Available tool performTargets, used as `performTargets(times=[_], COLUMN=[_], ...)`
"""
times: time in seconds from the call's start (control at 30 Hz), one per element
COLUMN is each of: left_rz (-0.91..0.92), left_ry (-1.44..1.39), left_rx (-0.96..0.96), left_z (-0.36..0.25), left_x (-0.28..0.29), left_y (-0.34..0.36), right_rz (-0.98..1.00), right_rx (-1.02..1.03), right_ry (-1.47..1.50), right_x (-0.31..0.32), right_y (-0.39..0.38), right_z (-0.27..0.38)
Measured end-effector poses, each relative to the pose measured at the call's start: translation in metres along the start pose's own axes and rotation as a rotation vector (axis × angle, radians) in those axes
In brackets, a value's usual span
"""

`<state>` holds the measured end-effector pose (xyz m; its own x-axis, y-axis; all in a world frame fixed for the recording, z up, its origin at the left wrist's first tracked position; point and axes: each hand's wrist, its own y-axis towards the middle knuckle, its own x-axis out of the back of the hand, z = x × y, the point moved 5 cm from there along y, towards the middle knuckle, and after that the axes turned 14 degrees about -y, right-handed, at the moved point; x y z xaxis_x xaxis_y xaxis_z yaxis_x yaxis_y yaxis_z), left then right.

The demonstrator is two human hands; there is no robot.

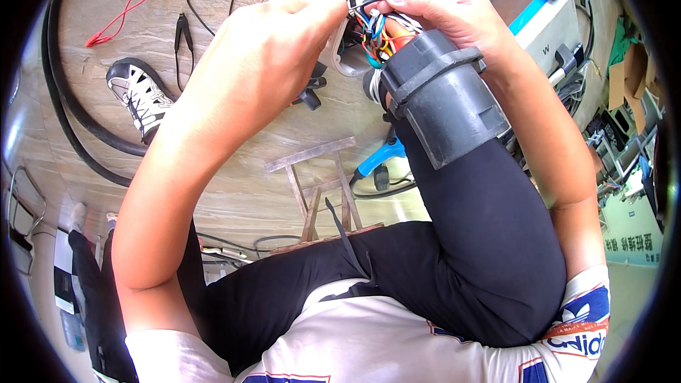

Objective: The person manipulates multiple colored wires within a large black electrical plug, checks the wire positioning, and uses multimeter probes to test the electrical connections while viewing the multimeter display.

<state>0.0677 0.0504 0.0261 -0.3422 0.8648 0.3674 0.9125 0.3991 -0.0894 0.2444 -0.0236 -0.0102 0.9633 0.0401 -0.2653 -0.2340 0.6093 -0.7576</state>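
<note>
At the top centre, my left hand is closed, its fingertips at a short black wire by a bundle of coloured wires. My right hand pinches that black wire from the right. The bundle has red, blue, yellow and white wires and runs by a black cylindrical plastic housing resting on my raised right thigh. A pale grey casing sits behind my left fingers, partly hidden by them. I cannot make out what else, if anything, my left fingers grip.
A blue-handled tool and wooden stool are below my hands. Black cables and red leads lie on the floor. A white case and clutter are at right. Another person's legs are at lower left.
</note>
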Motion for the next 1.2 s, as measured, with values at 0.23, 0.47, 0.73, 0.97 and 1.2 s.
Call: performTargets(times=[0.23, 0.47, 0.73, 0.97, 1.2], left_rz=[0.018, 0.006, -0.004, 0.001, 0.021], left_ry=[0.0, 0.013, 0.063, 0.039, 0.058], left_rx=[0.024, -0.028, -0.058, -0.027, -0.037], left_z=[0.0, 0.001, 0.0, 0.001, 0.0], left_x=[0.001, 0.003, -0.002, 0.0, 0.001], left_y=[0.001, 0.0, -0.001, 0.0, 0.002], right_rz=[0.023, -0.041, 0.082, 0.064, 0.038], right_rx=[0.022, 0.146, 0.166, 0.268, 0.273], right_ry=[0.032, -0.05, -0.102, -0.288, -0.378], right_x=[0.005, 0.003, 0.005, 0.005, 0.006], right_y=[0.003, 0.0, 0.002, 0.001, -0.002], right_z=[-0.011, -0.007, -0.003, 0.009, 0.017])
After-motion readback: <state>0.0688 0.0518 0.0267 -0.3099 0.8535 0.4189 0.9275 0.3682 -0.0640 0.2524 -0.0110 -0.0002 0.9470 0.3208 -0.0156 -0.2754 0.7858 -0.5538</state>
